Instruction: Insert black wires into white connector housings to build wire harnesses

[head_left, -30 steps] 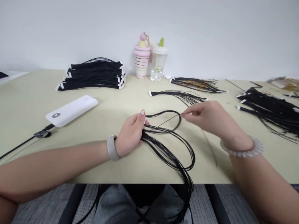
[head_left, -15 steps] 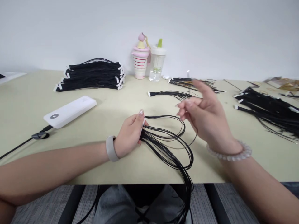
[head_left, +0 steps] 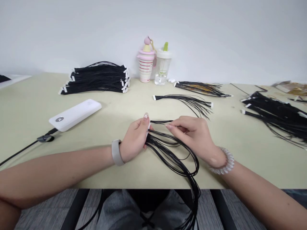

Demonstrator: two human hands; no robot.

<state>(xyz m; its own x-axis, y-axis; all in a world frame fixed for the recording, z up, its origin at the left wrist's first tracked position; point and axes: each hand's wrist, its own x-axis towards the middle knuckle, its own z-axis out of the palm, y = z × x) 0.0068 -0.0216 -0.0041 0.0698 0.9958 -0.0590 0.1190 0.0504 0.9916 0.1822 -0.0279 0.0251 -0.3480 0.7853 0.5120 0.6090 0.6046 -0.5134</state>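
Observation:
My left hand [head_left: 135, 137] is closed on the white connector [head_left: 148, 127] of a black wire harness [head_left: 172, 156]. Its thumb lies over the connector, which is partly hidden. From there the black wires loop to the right, and their loose ends hang over the table's front edge. My right hand [head_left: 192, 134] pinches thin black wire close to the connector's upper end, thumb against fingers. Which strands lie inside the pinch I cannot make out.
A stack of black harnesses [head_left: 96, 78] lies back left, near a white power bank [head_left: 75, 115] with a cable. A pink cup [head_left: 145, 67] and a clear bottle [head_left: 163, 68] stand by the wall. More harnesses [head_left: 275, 111] lie right, others [head_left: 187, 99] behind my hands.
My right hand has come down and left from above the table to the wires beside the connector, its raised index finger now folded into a pinch. My left hand keeps its hold.

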